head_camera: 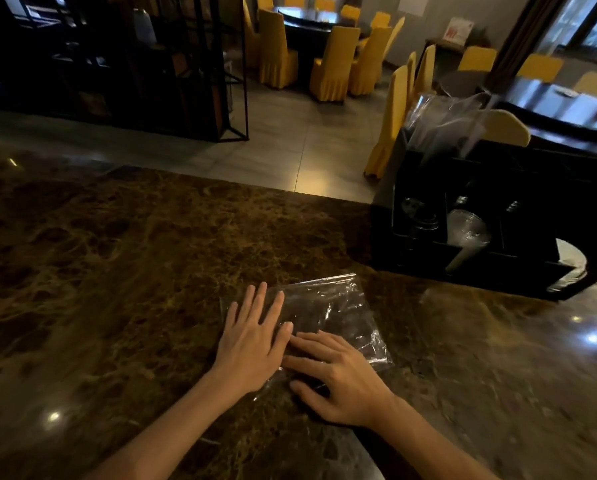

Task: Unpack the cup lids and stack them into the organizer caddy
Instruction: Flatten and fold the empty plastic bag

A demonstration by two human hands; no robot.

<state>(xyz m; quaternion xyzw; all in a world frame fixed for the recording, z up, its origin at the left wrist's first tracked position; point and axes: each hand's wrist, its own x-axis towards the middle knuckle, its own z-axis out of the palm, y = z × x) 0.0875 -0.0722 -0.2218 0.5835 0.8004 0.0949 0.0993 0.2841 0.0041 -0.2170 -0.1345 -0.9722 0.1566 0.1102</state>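
A flat, clear plastic bag [335,306] lies on the brown marble counter [117,271] in front of me. My left hand [252,344] rests palm down on the bag's left part, fingers spread. My right hand [338,379] lies flat on its near edge, fingers pointing left and touching the left hand. Neither hand grips anything. The black organizer caddy [491,209] stands at the right of the counter. Clear cup lids [467,233] sit in one of its front compartments, and clear plastic packaging [442,119] sticks up from its back.
The counter's far edge runs across the middle of the view, with tiled floor beyond. Yellow-covered chairs [331,64] and dark round tables stand in the room behind. A black metal shelf frame [172,64] stands at the back left.
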